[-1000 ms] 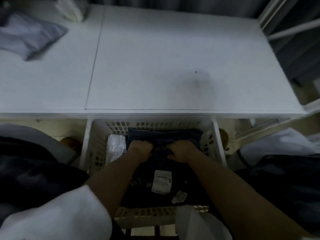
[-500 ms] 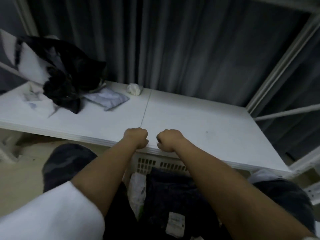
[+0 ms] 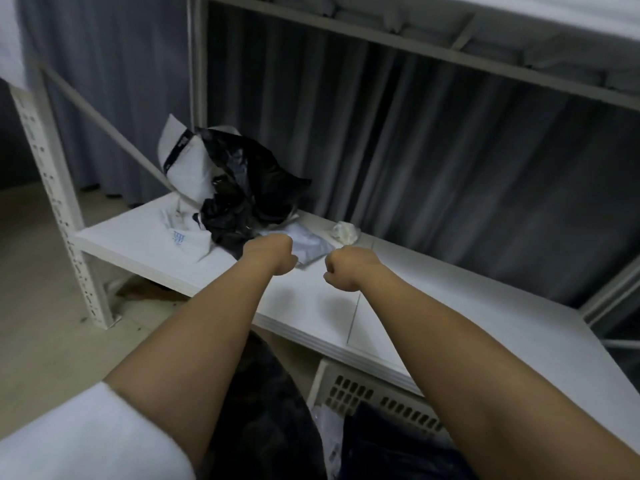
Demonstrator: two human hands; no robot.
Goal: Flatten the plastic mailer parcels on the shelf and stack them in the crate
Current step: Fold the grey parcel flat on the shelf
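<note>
Both hands have been lifted out of the crate (image 3: 360, 393), where a dark parcel was being pressed down a second ago, and have been carried up and leftward over the shelf (image 3: 433, 306). The left hand (image 3: 273, 252) is now held above the near edge of the grey mailer (image 3: 308, 245); the right hand (image 3: 346, 271) is held just to the right of it. Each hand is seen curled into a loose fist, and nothing is gripped by either.

The step in hand is judged to be the reach for the next parcel, one dark parcel (image 3: 398, 441) having already been laid in the crate below the shelf beside a clear-wrapped one (image 3: 327, 431). On the far left of the shelf a crumpled black mailer (image 3: 249, 188) is piled against a white mailer (image 3: 183, 161), with a flat white mailer (image 3: 173, 237) lying at the left end and a small crumpled white scrap (image 3: 344, 232) to the right.

For the next move the fingers would need to be opened and laid flat on the grey mailer, so that air can be pressed out before it is lifted.
</note>
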